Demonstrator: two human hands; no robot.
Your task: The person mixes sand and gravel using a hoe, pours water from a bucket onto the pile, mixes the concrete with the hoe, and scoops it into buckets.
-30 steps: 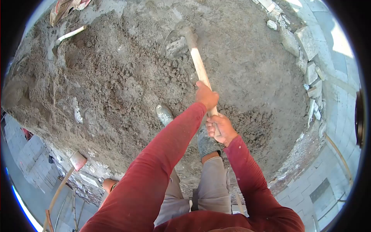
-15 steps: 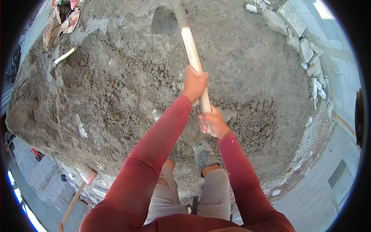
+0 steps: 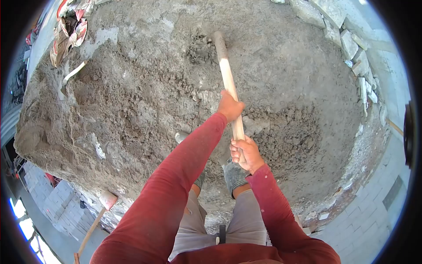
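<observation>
Toward the middle of the head view, a hoe slants across a broad mound of grey soil, its far end down on the ground and its near end close to the person's body. The fingers of the left hand are wrapped around the pale wooden handle partway along it, while those of the right hand curl around the handle's lower end, nearer the knees. At the far end the wood is coated with dirt and meets the soil beside a dark, loose clump; the blade itself cannot be made out. Crumbly, darker soil lies just right of the hands. Below them come red sleeves, grey trousers and a muddy boot, with the toe of another boot showing to the left of the left forearm. On the left side of the mound rests a tool with a short pale handle, and crumpled sacks lie above it. At lower left, a shovel points its long handle downward. Broken slabs line the right edge, with grey paving beyond.
</observation>
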